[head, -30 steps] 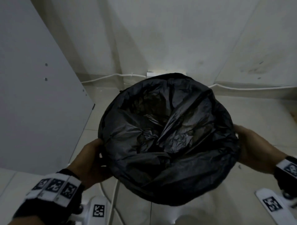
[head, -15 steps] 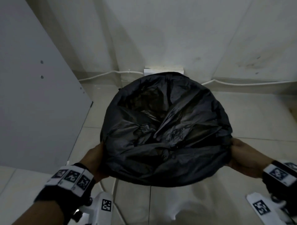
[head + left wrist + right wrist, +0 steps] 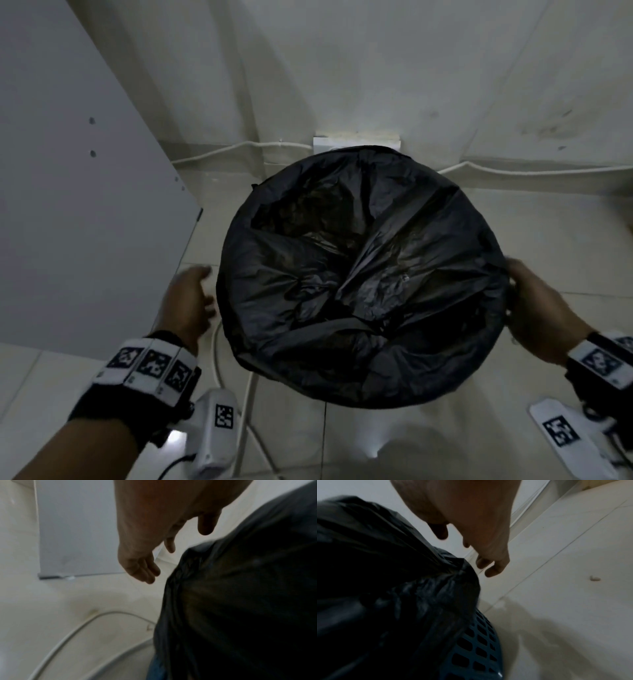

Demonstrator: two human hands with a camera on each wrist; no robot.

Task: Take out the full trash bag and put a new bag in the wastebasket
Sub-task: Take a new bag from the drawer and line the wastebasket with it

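A black trash bag (image 3: 363,274) lines the round wastebasket and is folded down over its rim. The right wrist view shows the basket's blue perforated wall (image 3: 479,649) below the bag (image 3: 376,574). My left hand (image 3: 191,294) hovers just left of the bag, fingers loosely spread and holding nothing. In the left wrist view that hand (image 3: 142,566) is clear of the bag (image 3: 248,601). At the bag's right edge, my right hand (image 3: 534,305) has relaxed fingers; the right wrist view shows this hand (image 3: 479,547) gripping nothing.
A grey cabinet panel (image 3: 68,205) stands close on the left. A white cable (image 3: 215,353) lies on the tiled floor beside the basket, and a white box (image 3: 356,142) sits at the wall behind it. A small scrap (image 3: 594,578) lies on the floor to the right.
Both hands were holding the basket's sides earlier. The basket now sits lower and farther from me, my left hand has drawn away to the left, and my right hand's fingers have loosened.
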